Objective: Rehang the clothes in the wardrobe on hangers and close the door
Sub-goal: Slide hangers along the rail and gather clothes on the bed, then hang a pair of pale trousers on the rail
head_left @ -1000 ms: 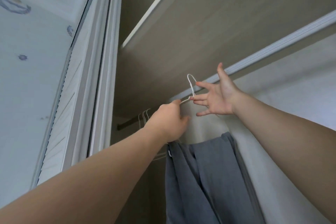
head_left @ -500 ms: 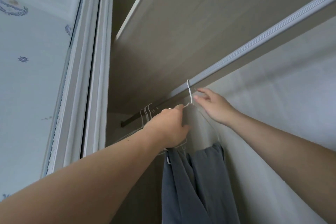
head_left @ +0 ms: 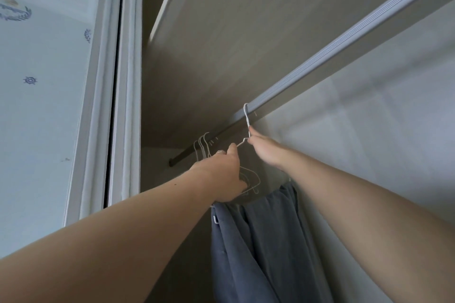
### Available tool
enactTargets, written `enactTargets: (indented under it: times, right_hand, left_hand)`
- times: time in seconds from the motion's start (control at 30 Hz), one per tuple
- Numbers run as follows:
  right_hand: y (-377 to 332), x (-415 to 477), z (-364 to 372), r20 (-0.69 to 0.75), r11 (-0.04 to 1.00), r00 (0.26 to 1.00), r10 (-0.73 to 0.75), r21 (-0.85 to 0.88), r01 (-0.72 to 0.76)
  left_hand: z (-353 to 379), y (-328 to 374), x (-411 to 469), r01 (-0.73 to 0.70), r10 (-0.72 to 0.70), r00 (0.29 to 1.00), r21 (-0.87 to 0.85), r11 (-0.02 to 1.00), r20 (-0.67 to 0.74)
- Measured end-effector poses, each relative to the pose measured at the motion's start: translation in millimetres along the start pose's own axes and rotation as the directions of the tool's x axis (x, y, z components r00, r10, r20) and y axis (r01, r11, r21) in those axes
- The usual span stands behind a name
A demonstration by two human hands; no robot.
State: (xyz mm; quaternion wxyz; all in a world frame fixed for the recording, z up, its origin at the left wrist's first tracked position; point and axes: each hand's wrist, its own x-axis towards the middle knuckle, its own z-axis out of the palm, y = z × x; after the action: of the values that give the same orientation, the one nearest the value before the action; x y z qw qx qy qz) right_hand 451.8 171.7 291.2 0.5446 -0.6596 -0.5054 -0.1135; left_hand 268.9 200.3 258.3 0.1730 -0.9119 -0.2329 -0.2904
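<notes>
Left hand point(head_left: 225, 174) grips the shoulder of the white hanger point(head_left: 247, 118), right hand point(head_left: 267, 154) pinches its neck; the grey garment point(head_left: 258, 241) hangs beneath. I'm hooking it onto the rail point(head_left: 344, 47) (seated or not, I cannot tell). Next I'd check the hook bears weight, then let go

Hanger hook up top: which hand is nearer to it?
Right. The right hand pinches the wire neck just below the hook; the left hand grips the shoulder of the hanger lower and further left, just above the grey garment.
</notes>
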Motion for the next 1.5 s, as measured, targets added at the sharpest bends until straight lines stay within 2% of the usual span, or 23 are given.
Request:
enactTargets:
  times: [0.17,0.27,0.43,0.5,0.6,0.7,0.83,1.03,1.13,1.23,1.37,1.5]
  right_hand:
    - [-3,5,10,0.008,1.000,1.000,0.015,0.021,-0.015]
    - [-2,-3,11,-0.005,0.999,1.000,0.009,0.032,-0.009]
    - [-13,-37,6,-0.033,0.994,0.994,-0.105,-0.027,0.104]
    - [-26,-62,5,-0.071,0.976,0.979,-0.193,-0.114,0.184]
    - [-46,-110,14,-0.128,0.912,0.933,-0.337,-0.292,0.289]
    - [-63,-164,36,-0.090,0.840,0.895,-0.438,-0.396,0.371]
    - [-91,-239,85,-0.001,0.778,0.863,-0.505,-0.433,0.455]
    - [-147,-363,204,0.202,0.788,0.867,-0.455,-0.362,0.498]
    - [-184,-431,278,0.284,0.824,0.858,-0.428,-0.269,0.500]
    - [-225,-503,351,0.394,0.846,0.819,-0.417,-0.161,0.508]
    - [-281,-602,438,0.557,0.842,0.714,-0.424,-0.049,0.538]
    - [-337,-701,510,0.675,0.787,0.545,-0.498,0.088,0.610]
  left_hand:
    - [0,-3,3,0.050,-0.056,0.995,0.073,0.996,0.086]
    - [-3,1,-5,0.057,-0.071,0.995,0.166,0.984,0.075]
    - [-11,-3,-42,-0.010,0.047,0.997,0.462,0.887,-0.068]
    - [-14,-11,-65,-0.024,0.128,0.979,0.530,0.848,-0.160]
    - [-20,-34,-110,-0.020,0.226,0.919,0.536,0.844,-0.323]
    - [-23,-63,-164,-0.003,0.237,0.864,0.466,0.885,-0.444]
    - [-20,-112,-252,0.016,0.169,0.866,0.363,0.932,-0.470]
    - [-15,-203,-423,0.085,0.064,0.908,0.331,0.940,-0.414]
    - [-18,-244,-521,0.186,-0.064,0.938,0.341,0.922,-0.339]
    - [-25,-275,-626,0.318,-0.239,0.938,0.348,0.882,-0.252]
    - [-37,-301,-773,0.487,-0.473,0.870,0.385,0.784,-0.137]
    - [-52,-309,-916,0.636,-0.674,0.735,0.423,0.645,-0.077]
